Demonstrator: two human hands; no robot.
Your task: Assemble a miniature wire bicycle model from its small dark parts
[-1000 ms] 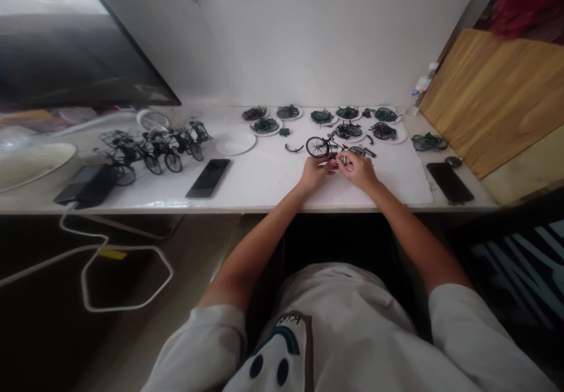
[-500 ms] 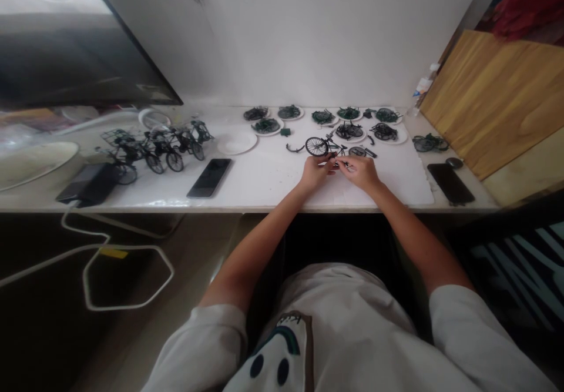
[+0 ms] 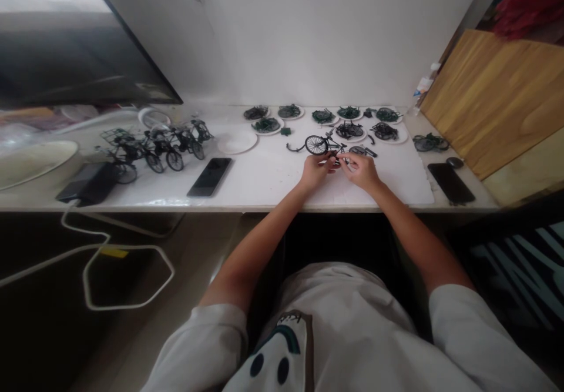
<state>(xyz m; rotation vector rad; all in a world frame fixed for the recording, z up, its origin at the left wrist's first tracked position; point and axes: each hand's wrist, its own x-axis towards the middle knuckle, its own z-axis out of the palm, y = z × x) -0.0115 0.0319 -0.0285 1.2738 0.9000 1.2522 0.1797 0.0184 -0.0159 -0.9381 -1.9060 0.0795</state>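
A small dark model bicycle [image 3: 317,144] is held tilted just above the white work surface, its spoked wheel towards the left. My left hand [image 3: 314,172] is closed around its lower side, the fingertips partly hidden by the frame. From the right, my right hand [image 3: 360,170] comes in with thumb and forefinger pinched together against the bicycle's lower middle. Whatever lies between those fingertips is too small to make out. Beyond the right hand are loose dark parts [image 3: 363,151], and a curved dark strip [image 3: 295,148] lies left of the wheel.
Several white plates of dark bicycle parts [image 3: 267,125] line the back. Left stand assembled model bicycles [image 3: 154,148], an unoccupied white plate [image 3: 238,142], a phone [image 3: 209,177] and a black box [image 3: 90,183] with a cable. Another phone [image 3: 450,183] lies right, near a wooden board [image 3: 497,98].
My right fingertips have shifted slightly up and to the right along the bicycle. My left hand stays where it was, still holding it.
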